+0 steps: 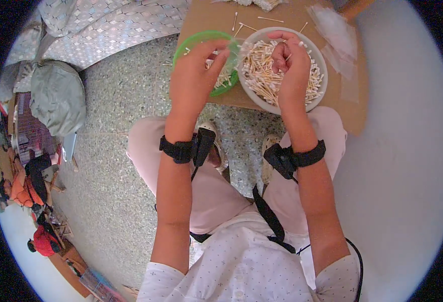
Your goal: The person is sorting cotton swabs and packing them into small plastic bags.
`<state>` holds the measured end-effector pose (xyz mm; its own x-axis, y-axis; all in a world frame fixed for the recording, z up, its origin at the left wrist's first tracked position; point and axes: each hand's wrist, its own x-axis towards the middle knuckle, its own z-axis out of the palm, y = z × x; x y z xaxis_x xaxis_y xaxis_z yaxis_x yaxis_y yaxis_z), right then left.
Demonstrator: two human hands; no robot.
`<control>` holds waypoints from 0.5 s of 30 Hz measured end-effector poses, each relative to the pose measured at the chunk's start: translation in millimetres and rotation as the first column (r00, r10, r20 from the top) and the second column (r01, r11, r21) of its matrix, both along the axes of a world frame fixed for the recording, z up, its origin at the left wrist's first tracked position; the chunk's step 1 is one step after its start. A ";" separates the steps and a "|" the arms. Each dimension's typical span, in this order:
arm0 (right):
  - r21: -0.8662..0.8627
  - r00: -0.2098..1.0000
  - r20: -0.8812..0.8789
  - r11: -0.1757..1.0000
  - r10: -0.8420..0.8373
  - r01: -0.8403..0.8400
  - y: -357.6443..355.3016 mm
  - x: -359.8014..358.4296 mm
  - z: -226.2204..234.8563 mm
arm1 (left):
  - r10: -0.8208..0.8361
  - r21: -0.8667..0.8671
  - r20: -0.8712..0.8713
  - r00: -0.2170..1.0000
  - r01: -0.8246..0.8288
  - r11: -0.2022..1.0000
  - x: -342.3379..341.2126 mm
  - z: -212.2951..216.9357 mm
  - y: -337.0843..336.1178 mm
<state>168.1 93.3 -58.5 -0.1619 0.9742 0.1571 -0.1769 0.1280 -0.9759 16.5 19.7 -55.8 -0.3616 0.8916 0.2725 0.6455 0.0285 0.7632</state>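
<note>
A white bowl full of cotton swabs stands at the edge of a cardboard surface. My right hand is over this bowl with its fingers curled; what they hold, if anything, is too small to make out. To the left, a green basin contains more cotton swabs, partly covered by my left hand. The thumb and forefinger of that hand close on a clear plastic bag, which reaches toward the white bowl's rim.
Loose swabs lie on the cardboard behind the bowls. Clear plastic bags rest at its right, beside a pale wall. A grey covered bundle stands on the speckled floor. People sit far left.
</note>
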 end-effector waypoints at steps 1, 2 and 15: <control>-0.041 0.998 -0.036 0.998 0.045 -0.047 -0.2 1.5 1.7 | -0.006 -0.043 -0.038 0.999 0.004 0.999 0.3 -1.3 -0.4; -0.081 0.993 -0.073 0.992 0.089 -0.095 -0.3 2.2 2.6 | -0.006 -0.043 -0.037 0.999 0.004 0.999 0.0 -3.1 -0.7; -0.075 0.986 -0.137 0.992 0.093 -0.104 1.4 -4.5 -7.2 | 0.003 0.095 -0.223 0.975 0.019 0.995 -3.5 -1.8 1.9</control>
